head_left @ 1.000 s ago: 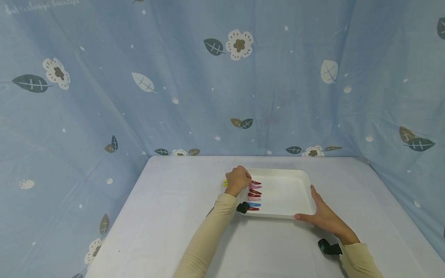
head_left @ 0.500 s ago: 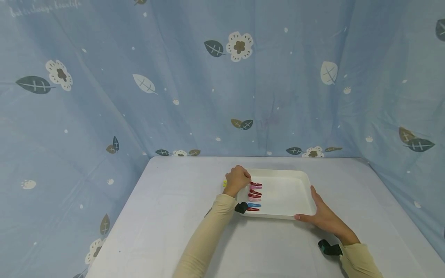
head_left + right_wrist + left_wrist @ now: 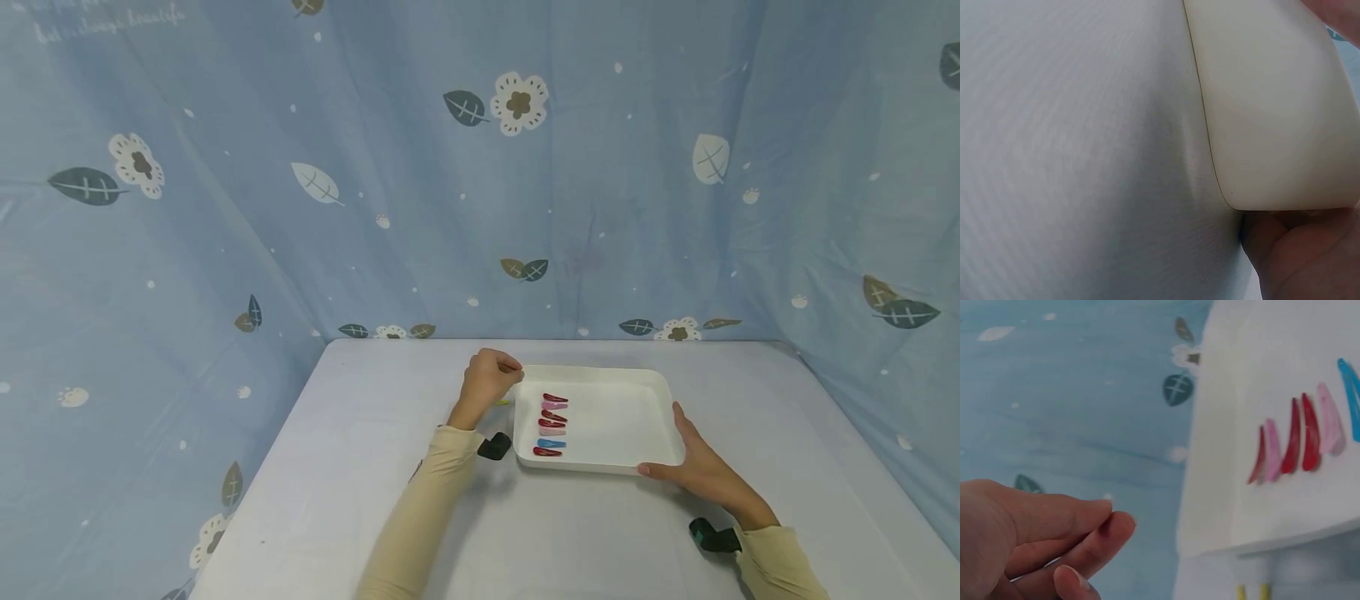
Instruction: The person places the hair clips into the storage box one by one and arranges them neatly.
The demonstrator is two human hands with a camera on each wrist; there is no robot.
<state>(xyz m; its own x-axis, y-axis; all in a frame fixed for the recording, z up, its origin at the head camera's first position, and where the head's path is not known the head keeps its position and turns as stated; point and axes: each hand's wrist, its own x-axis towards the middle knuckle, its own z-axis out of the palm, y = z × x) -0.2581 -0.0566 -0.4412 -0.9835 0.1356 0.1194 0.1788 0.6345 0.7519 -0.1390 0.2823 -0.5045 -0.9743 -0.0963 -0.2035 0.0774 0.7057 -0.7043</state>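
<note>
Curtain [image 3: 405, 175]: pale blue, printed with leaves and white flowers, hanging behind the work and down both sides.
Counter [image 3: 322, 483]: white-topped, with rounded far corners, reaching back to the cloth.
Left sleeve [image 3: 408, 517]: cream, stretching in from the near side, with a black device [image 3: 495, 447] at the wrist.
Left hand [image 3: 486, 383]: just beside the far left corner of a white tray [image 3: 615, 417] — fingers relaxed and brought close together at the tips; whether the tips touch, I cannot tell.
Yellow pieces [image 3: 1264, 592]: two ends show in the left wrist view, just outside the left wall; the head view shows only a sliver past the hand.
Tray: shallow, rectangular, flat on the counter.
Hair clips [image 3: 552, 423]: seven, inside the tray near its left wall, lying crosswise in a column — from far to near dark red, pink, red, red, pale pink, blue, red.
Right hand [image 3: 701, 461]: spread around the near right corner, thumb against the near wall, fingers along the right wall.
Right sleeve [image 3: 776, 558]: cream, with another black device [image 3: 715, 536] beside it.
</note>
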